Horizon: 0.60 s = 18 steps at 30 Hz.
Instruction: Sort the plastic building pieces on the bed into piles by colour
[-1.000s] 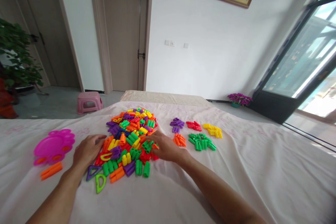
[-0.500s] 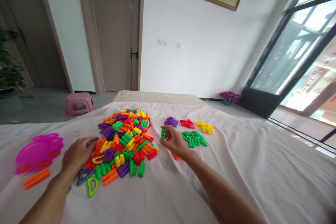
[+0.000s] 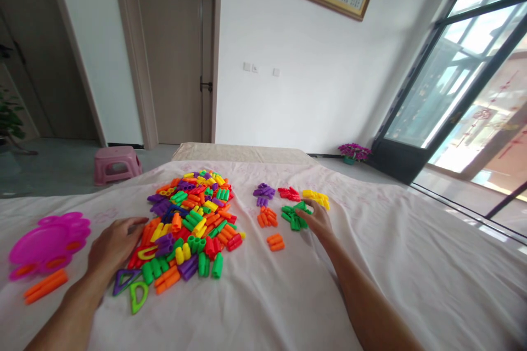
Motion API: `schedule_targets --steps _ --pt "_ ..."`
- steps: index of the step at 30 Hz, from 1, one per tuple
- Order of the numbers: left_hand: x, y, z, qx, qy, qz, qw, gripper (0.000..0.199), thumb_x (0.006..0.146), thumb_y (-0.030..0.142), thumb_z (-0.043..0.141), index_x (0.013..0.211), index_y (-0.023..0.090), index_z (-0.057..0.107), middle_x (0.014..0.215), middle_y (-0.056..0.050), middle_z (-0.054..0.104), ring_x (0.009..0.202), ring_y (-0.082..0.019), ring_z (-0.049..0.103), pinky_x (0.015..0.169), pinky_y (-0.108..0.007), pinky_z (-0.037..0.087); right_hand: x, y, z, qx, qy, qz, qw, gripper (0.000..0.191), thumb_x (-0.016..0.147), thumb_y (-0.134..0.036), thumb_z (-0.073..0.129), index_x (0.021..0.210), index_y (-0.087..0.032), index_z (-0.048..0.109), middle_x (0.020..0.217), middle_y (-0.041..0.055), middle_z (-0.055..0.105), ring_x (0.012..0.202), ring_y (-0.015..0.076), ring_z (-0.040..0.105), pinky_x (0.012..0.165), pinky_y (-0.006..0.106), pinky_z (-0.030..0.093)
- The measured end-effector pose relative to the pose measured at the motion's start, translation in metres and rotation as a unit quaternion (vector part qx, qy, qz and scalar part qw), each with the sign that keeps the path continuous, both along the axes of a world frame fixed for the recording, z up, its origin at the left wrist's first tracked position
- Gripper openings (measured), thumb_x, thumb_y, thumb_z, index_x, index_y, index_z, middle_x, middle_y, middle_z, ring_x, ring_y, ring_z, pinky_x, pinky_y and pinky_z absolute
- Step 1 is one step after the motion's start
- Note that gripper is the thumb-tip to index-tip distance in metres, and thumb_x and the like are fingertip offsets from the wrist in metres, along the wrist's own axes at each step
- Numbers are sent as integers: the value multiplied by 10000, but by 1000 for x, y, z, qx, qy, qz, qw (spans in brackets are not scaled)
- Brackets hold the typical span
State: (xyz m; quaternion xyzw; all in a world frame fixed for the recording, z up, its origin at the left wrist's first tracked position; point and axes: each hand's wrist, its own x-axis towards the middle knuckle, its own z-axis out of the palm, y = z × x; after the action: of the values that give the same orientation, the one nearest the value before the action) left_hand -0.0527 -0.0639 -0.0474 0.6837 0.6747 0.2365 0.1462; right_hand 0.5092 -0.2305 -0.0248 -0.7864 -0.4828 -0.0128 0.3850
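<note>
A large heap of mixed plastic pieces (image 3: 193,225) lies left of centre on the cloth. My left hand (image 3: 117,241) rests at its left edge, fingers curved beside orange and red pieces; whether it grips one is hidden. My right hand (image 3: 317,218) is over the right side of the green pile (image 3: 293,215), its fingers bent and partly hiding it; anything between them cannot be made out. Around that pile lie small groups of purple pieces (image 3: 263,192), red pieces (image 3: 289,193), yellow pieces (image 3: 319,197) and orange pieces (image 3: 267,217), with more orange pieces (image 3: 275,242) nearer me.
A magenta tray (image 3: 45,244) lies at the far left, with orange pieces (image 3: 46,286) in front. Purple (image 3: 123,279) and lime (image 3: 139,297) D-shaped pieces sit near my left wrist. Beyond the cloth (image 3: 255,307) stand a pink stool (image 3: 117,164) and purple flowers (image 3: 354,152).
My right hand, which held a green piece beside the heap, has moved right to the green pile, uncovering the orange groups. My left hand has stayed by the heap. The view has shifted slightly.
</note>
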Motion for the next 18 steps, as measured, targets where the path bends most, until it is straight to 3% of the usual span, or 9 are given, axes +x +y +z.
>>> schedule_targets --steps 5,10,13,18 --pt "0 -2 1 15 -1 -3 1000 490 927 519 448 1161 250 784 1339 -129 693 1161 -371 654 905 -482 515 3 -4 -3 -8 -19 -9 1000 498 782 -442 659 1244 -262 712 1241 69 726 1216 313 622 1067 469 455" --pt "2 -3 2 9 3 5 1000 506 926 546 426 1163 274 781 1347 -116 686 1205 -362 640 968 -486 498 -20 -4 9 60 -61 -3 996 433 788 -408 633 1166 -228 744 1221 91 730 1221 323 596 1097 506 419" --pt "2 -2 1 10 5 4 1000 516 927 552 419 1191 278 768 1360 -113 678 1230 -355 629 988 -476 492 -61 0 18 93 -88 105 986 290 823 -333 629 1061 -239 765 1107 76 756 1122 288 634 1042 469 457" --pt "3 -3 -2 36 2 -23 999 559 956 542 363 1276 266 728 1368 -96 688 1253 -317 627 1020 -428 488 -149 0 28 39 -102 322 940 158 897 -258 682 1034 -249 761 1014 52 769 987 230 657 929 378 484"
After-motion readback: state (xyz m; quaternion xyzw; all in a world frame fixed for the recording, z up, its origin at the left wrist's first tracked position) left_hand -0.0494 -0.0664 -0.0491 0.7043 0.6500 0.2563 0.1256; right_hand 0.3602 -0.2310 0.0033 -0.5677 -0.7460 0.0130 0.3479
